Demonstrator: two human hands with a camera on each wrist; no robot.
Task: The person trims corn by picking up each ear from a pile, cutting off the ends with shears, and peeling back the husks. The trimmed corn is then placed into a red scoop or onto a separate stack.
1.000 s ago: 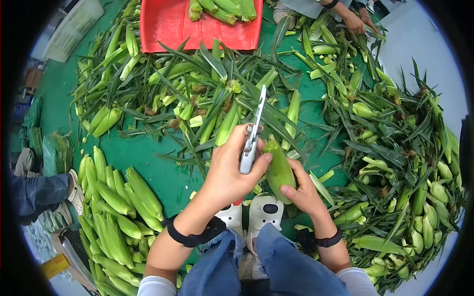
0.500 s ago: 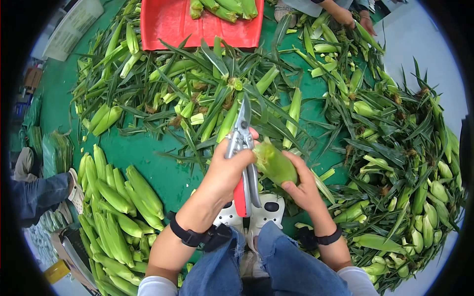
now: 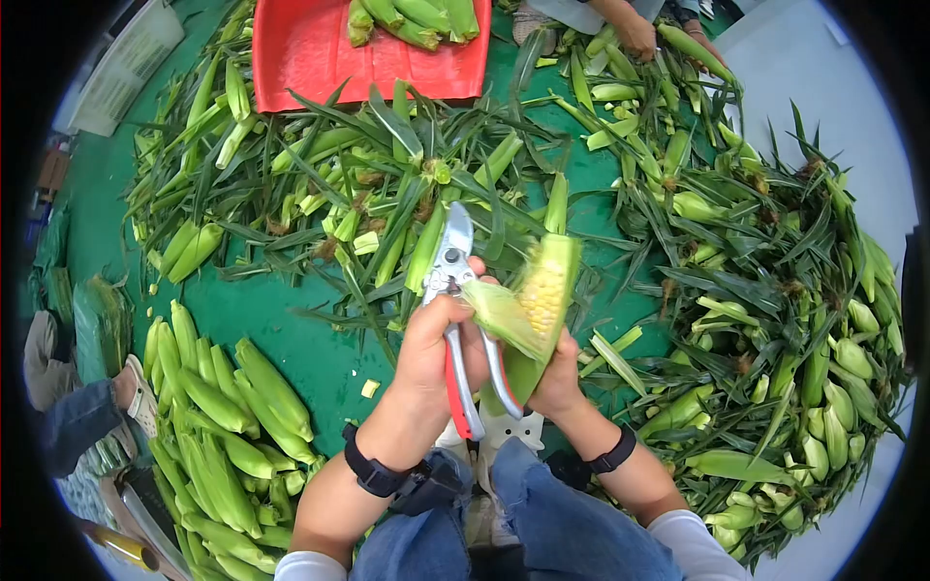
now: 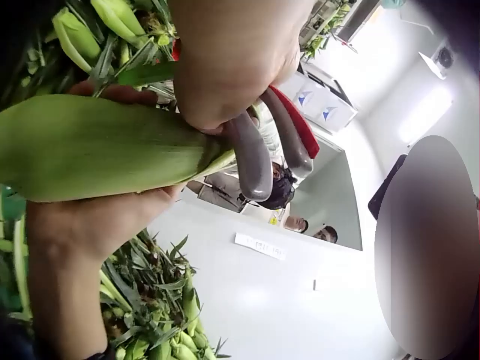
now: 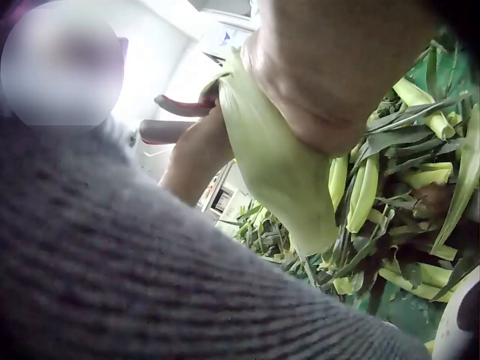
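Note:
My left hand [image 3: 426, 344] grips pruning shears [image 3: 460, 382] with red and grey handles, their blades pointing away from me. Its thumb and fingers also pinch a strip of pale husk [image 3: 504, 315] pulled aside from an ear of corn [image 3: 549, 290]. Yellowish kernels show along the ear's bared side, while green husk covers the rest. Around the ear's lower end curls my right hand [image 3: 557, 378]. In the left wrist view the husk-covered side [image 4: 97, 150] lies between both hands, beside the grey shear handles [image 4: 251, 161]. The right wrist view shows the husk [image 5: 274, 165] under my right hand [image 5: 322, 75].
Unpeeled ears [image 3: 218, 436] are heaped at my left. Stripped leaves and husks [image 3: 378, 208] spread ahead, with a larger pile [image 3: 765, 320] on the right. A red scoop [image 3: 373, 73] holding several ears stands beyond. Another person's hand [image 3: 635, 37] works at the far right.
The ear has tipped upright, and its husk has come open on one side, baring kernels. The shears have turned from edge-on to flat towards the head camera, staying in my left hand.

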